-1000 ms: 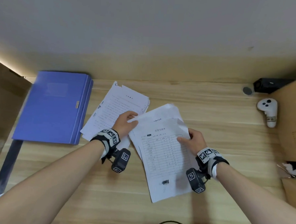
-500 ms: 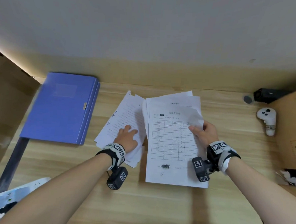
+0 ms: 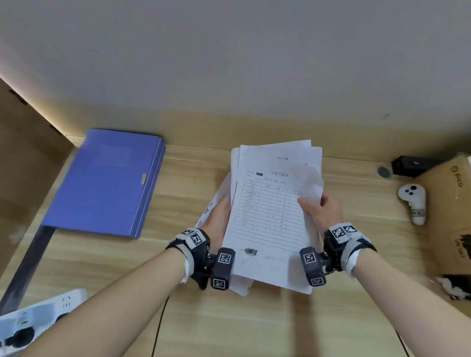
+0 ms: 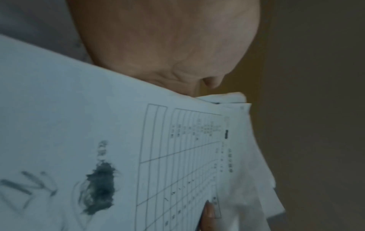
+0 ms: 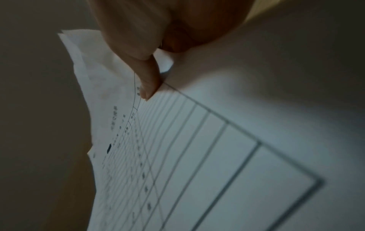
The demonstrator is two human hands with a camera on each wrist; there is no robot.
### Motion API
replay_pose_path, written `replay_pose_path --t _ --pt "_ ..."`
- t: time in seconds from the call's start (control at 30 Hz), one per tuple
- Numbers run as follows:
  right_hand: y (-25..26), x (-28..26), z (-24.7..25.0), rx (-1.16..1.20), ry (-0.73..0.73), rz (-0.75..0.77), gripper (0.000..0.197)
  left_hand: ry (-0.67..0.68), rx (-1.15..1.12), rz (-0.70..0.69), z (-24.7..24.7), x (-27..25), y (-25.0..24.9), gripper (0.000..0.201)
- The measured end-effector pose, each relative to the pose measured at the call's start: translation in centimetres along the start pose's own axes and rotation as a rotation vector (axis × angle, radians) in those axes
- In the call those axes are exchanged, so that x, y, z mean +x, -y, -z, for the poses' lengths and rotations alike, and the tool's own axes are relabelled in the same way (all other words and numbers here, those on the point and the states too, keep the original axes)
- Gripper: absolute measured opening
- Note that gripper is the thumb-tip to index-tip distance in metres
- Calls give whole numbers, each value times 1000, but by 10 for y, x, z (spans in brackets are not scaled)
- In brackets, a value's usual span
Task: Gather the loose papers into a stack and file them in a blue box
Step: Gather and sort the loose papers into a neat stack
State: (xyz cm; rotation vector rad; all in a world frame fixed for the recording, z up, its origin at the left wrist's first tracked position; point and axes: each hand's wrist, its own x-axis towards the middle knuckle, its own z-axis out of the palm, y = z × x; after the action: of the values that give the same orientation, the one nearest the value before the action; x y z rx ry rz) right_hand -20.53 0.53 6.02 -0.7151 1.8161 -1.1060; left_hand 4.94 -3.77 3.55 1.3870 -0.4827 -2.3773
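Note:
A stack of white printed papers (image 3: 271,207) with a table form on top is held a little above the wooden desk (image 3: 248,329). My left hand (image 3: 219,213) holds its left edge, the fingers hidden under the top sheets, and one lower sheet sticks out left of that hand. My right hand (image 3: 320,210) pinches the right edge, thumb on top. The left wrist view shows my left hand (image 4: 168,39) against the papers (image 4: 98,125). The right wrist view shows my right hand (image 5: 138,39) with its thumb pressed on the papers (image 5: 237,140). The blue box (image 3: 106,182) lies flat and closed at the left.
A white controller (image 3: 412,201) and a cardboard box (image 3: 458,217) sit at the right, with a black device (image 3: 412,165) behind them. A white power strip (image 3: 22,322) lies at the near left. A brown board (image 3: 11,166) stands left of the blue box.
The two separate piles have been brought together into one stack. My left hand went from pressing the left pile to holding the joined stack's left edge.

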Motion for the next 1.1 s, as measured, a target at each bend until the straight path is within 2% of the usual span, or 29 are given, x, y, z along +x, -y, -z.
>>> replay_pose_path --t 0.03,0.1,0.17,0.27,0.33,0.43,0.57,0.63,0.73,0.83,0.9,1.0,1.07,1.1 --pt "-4 -3 -4 -16 8 -17 26 -19 113 -62 -1 -8 -7 48" --pt "-12 -10 -15 -50 58 -41 28 -146 405 -190 6 -14 -14 29" --pt "-22 -14 -26 -88 99 -74 29 -252 565 -251 17 -13 -18 33" --pt "-40 -12 -42 -206 181 -110 26 -331 707 -283 37 -10 -22 27" --pt "-53 -9 -50 -341 243 -156 24 -371 788 -268 51 -6 -19 22" --pt "-68 -5 -57 -520 276 -228 30 -422 926 -194 69 5 -12 32" --pt "-77 -2 -54 -667 118 -215 34 -560 1120 -124 86 28 -5 36" --pt "-83 2 -51 -688 98 -252 34 -555 1125 -101 73 25 -6 31" --pt "-88 4 -53 -676 134 -343 43 -520 997 -49 59 24 0 44" --pt "-91 4 -59 -611 148 -375 49 -457 872 -31 55 27 13 27" --pt "-92 2 -63 -536 170 -378 45 -452 766 -19 52 28 23 35" --pt "-92 -3 -61 -424 191 -426 30 -458 662 -82 45 21 35 46" --pt "-85 -7 -53 -355 198 -465 35 -459 627 -113 38 14 39 47" --pt "-81 -6 -49 -323 191 -475 44 -448 619 -129 32 7 37 46"
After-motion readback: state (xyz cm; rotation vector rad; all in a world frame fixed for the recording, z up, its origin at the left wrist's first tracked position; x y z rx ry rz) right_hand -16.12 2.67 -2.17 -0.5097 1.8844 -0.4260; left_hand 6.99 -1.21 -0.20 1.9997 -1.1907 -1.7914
